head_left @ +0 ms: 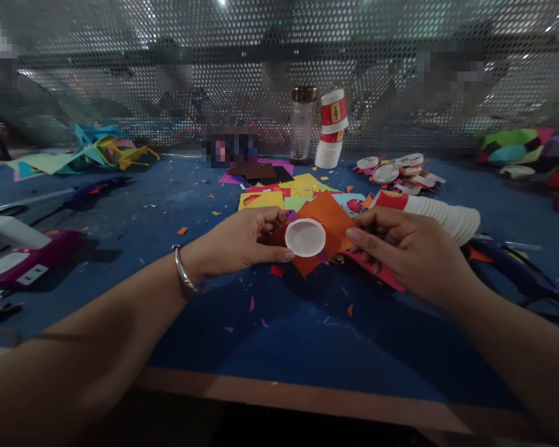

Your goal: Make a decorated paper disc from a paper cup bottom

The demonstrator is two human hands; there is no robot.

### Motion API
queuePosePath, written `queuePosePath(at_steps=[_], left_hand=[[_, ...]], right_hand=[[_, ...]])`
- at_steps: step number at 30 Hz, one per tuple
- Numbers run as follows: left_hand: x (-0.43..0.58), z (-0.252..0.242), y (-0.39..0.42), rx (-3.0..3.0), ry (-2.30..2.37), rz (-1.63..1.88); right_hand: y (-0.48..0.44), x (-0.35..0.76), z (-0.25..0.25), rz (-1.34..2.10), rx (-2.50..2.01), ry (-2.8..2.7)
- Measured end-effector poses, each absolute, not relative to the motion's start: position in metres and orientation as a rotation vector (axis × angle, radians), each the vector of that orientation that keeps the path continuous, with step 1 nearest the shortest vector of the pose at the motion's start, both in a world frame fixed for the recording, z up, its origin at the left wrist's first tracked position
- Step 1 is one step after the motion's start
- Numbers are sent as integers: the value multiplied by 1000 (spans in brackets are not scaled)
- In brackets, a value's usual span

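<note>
My left hand (249, 239) pinches the left edge of a white round piece (305, 238) that looks like a cut-off paper cup bottom. Behind that piece lies a square of orange paper (328, 217), turned corner-down. Thumb and fingers of my right hand (398, 248) are closed on the paper's right corner. Both are held up over the blue table. A small purple scrap (290, 215) shows by my left fingertips. Whether the round piece is stuck to the paper I cannot tell.
Coloured paper sheets (261, 200) lie behind my hands. A toppled stack of paper cups (447, 217) is beyond my right hand. Further back stand a glass bottle (302, 127) and stacked cups (330, 152). Cut cup pieces (386, 173) lie right, a purple-and-white power strip (28, 264) left.
</note>
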State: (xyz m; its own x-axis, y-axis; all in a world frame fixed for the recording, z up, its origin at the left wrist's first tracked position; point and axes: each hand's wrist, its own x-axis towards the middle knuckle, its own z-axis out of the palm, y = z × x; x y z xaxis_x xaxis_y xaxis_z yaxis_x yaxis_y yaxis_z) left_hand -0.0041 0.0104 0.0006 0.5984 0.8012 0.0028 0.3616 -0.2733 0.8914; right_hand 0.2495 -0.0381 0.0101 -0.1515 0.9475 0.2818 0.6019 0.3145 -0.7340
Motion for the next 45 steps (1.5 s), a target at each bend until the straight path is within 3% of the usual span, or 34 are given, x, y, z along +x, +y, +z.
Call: queuePosePath(at_steps=[34, 39, 45], left_hand=[[11, 3, 0, 1232, 737, 940], [9, 3, 9, 1094, 789, 1142], [7, -6, 16, 1104, 775, 1132]], right_hand=[[-38, 260, 11, 597, -1370, -1948], [-33, 267, 5, 548, -1516, -2131], [-35, 269, 6, 408, -1646, -2446]])
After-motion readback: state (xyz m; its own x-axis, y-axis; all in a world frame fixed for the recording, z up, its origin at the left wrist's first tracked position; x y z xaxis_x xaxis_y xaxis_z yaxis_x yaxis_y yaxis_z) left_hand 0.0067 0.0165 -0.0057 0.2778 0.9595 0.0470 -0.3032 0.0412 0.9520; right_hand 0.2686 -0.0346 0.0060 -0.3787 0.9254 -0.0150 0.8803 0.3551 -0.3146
